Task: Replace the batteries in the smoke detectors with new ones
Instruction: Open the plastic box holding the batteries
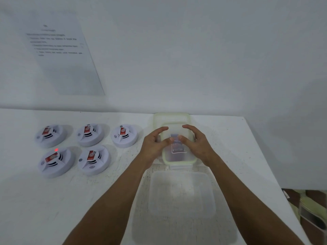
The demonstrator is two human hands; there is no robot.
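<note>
Smoke detectors (74, 149): I count five, left on the white table (106, 191), three in the back row, two in front, one showing a red light (56, 149). Both hands sit over a clear lidded container (178, 156): left hand (155, 144) and right hand (196, 144) with fingers curled around its sides, thumbs touching the lid. Blurred item under the lid, can't identify it. A second lid (171, 119) lies behind it, touching the wall edge; another clear container (182, 193) sits nearer me. Printed sheet (60, 53) on the white wall, text unreadable. Table's right edge drops off; clutter there is cut off. Open surface front-left.
</note>
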